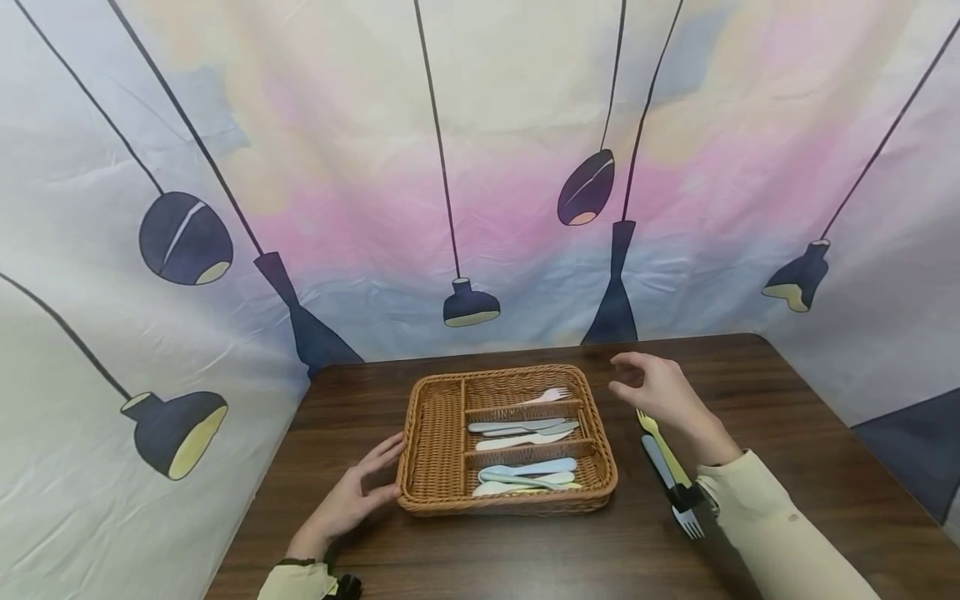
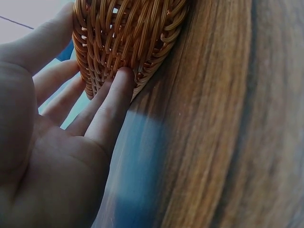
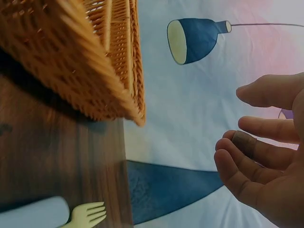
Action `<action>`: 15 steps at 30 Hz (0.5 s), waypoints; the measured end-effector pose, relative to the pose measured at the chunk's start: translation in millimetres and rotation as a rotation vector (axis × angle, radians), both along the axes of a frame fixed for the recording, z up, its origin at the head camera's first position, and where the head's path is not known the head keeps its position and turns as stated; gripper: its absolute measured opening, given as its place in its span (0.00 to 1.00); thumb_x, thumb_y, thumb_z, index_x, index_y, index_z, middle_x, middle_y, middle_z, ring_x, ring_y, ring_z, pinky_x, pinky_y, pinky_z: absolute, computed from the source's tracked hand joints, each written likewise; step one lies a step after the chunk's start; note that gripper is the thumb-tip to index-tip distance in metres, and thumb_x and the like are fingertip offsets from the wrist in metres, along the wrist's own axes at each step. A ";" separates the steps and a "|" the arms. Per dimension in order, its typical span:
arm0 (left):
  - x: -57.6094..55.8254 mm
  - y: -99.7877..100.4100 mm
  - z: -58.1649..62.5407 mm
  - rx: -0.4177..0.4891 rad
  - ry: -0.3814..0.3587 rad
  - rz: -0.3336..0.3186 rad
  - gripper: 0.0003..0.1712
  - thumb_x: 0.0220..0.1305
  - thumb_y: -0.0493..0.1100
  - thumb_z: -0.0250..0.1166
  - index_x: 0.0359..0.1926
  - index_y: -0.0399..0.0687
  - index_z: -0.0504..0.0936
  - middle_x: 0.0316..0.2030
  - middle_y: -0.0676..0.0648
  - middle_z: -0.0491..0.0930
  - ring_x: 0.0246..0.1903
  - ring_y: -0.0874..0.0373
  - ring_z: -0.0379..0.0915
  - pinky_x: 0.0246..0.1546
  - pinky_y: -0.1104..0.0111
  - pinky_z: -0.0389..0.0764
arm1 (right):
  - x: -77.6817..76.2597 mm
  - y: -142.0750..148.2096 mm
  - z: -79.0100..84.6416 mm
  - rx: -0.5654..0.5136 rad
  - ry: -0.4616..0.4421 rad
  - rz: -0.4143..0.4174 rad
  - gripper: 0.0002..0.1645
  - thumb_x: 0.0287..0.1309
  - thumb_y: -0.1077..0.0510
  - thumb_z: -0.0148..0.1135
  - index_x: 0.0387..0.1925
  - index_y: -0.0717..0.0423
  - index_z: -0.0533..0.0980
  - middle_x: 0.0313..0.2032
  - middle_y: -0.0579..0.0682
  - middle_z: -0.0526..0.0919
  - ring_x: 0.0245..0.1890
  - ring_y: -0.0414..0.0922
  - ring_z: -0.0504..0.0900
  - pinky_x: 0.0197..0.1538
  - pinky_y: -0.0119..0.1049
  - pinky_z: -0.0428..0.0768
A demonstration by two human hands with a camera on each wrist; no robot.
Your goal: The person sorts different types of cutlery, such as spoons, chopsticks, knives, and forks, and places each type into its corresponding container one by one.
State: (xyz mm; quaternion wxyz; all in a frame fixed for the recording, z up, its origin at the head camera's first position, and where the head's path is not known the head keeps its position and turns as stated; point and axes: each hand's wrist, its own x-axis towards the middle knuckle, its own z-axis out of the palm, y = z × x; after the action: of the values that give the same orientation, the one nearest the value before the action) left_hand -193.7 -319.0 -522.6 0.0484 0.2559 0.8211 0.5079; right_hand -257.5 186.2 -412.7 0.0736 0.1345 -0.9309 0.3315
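Observation:
A brown wicker cutlery tray (image 1: 438, 504) sits on the table, divided into compartments. At its left side, my left hand (image 1: 352, 496) touches the wall with extended fingers, as the left wrist view also shows. My right hand (image 1: 663, 390) hovers beyond the tray's right side, holding nothing, its fingers loosely bent. Inside the tray, a pale fork (image 1: 553, 395) lies in the back compartment, several knives (image 1: 517, 427) in the middle one, and several spoons (image 1: 536, 468) in the front one. Below the right hand lie a yellow fork (image 1: 649, 425), a blue-grey knife (image 1: 656, 457) and a pale fork (image 1: 687, 523), partly hidden by the wrist.
The dark wooden table (image 1: 480, 562) ends at a hanging cloth (image 1: 375, 208) printed with lamps. The cloth also covers the left and right sides. Black straps with small devices (image 1: 684, 497) sit on the wrists.

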 end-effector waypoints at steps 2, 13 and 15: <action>0.2 0.2 0.1 -0.001 0.002 -0.001 0.36 0.66 0.36 0.63 0.73 0.45 0.61 0.76 0.43 0.49 0.65 0.71 0.59 0.52 0.72 0.78 | 2.8 4.7 -1.8 0.005 -0.009 -0.010 0.24 0.61 0.52 0.65 0.57 0.56 0.76 0.44 0.56 0.85 0.42 0.50 0.84 0.37 0.43 0.83; 1.4 1.1 1.5 -0.005 0.020 0.002 0.36 0.66 0.36 0.63 0.73 0.45 0.62 0.76 0.42 0.50 0.64 0.73 0.59 0.52 0.71 0.78 | 14.3 25.7 -14.9 0.044 -0.047 -0.069 0.26 0.59 0.53 0.66 0.58 0.57 0.76 0.44 0.59 0.85 0.40 0.50 0.84 0.33 0.41 0.82; 1.3 0.8 1.1 -0.006 0.020 0.003 0.36 0.66 0.36 0.63 0.73 0.45 0.62 0.76 0.42 0.50 0.65 0.73 0.59 0.53 0.69 0.78 | 15.7 29.9 -18.1 0.047 -0.044 -0.068 0.26 0.59 0.54 0.66 0.57 0.58 0.76 0.44 0.60 0.85 0.39 0.50 0.84 0.32 0.40 0.81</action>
State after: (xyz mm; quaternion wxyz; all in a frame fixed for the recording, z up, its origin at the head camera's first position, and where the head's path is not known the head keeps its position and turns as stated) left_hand -192.4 -318.2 -521.5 0.0401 0.2596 0.8234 0.5030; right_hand -241.8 216.2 -430.9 0.0613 0.0974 -0.9438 0.3097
